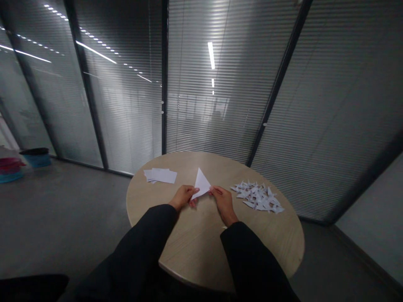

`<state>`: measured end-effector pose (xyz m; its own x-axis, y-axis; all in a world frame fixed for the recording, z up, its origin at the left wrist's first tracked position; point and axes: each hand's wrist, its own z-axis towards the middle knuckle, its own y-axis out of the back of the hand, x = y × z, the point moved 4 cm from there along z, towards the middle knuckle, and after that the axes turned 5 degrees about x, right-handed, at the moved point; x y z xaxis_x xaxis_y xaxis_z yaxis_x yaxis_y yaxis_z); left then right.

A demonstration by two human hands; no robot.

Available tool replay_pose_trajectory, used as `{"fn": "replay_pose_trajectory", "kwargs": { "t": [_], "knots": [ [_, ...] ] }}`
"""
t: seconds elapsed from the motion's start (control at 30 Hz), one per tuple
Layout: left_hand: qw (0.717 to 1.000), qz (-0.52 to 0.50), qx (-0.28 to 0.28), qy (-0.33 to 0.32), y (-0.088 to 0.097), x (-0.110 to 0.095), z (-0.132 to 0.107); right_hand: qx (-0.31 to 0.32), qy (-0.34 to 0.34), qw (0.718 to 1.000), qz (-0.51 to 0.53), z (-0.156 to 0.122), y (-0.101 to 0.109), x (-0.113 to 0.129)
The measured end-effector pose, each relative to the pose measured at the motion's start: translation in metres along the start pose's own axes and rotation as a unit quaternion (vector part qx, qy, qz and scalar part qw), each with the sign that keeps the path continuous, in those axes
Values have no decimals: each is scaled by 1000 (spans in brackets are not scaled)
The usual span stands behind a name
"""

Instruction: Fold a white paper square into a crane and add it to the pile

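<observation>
A white sheet of paper folded into a triangle (201, 183) is held just above the table, its point facing away from me. My left hand (185, 197) pinches its lower left corner between thumb and fingers. At the right corner, the fingertips of my right hand (223, 201) grip the paper's edge. To the left lies a small stack of white paper sheets (165, 175), spread unevenly. A heap of small folded paper pieces (258, 197) with pointed ends sits to the right of my right hand.
The round wooden table (195, 260) stands close to a glass partition with blinds (214, 126). On the floor at far left are a blue bin (37, 159) with a black liner and a red and blue basin (11, 170).
</observation>
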<state>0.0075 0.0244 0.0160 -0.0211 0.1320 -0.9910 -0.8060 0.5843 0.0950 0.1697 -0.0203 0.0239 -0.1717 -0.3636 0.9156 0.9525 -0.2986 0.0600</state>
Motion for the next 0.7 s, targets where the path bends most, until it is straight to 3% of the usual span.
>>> {"fn": "replay_pose_trajectory", "kwargs": {
  "t": [0.13, 0.3, 0.5, 0.7],
  "knots": [
    [999, 6, -28, -18, 3, -2, -1, 4, -6, 1000, 3, -1, -1, 2],
    [1000, -19, -19, -8, 3, -3, -2, 3, -9, 1000, 9, -2, -1, 4],
    [999, 5, -16, -39, -1, -3, -3, 15, -9, 1000, -4, -5, -2, 11],
    [991, -52, -99, -77, 12, -4, 4, 66, -20, 996, -50, -4, -8, 5]
  ]
}}
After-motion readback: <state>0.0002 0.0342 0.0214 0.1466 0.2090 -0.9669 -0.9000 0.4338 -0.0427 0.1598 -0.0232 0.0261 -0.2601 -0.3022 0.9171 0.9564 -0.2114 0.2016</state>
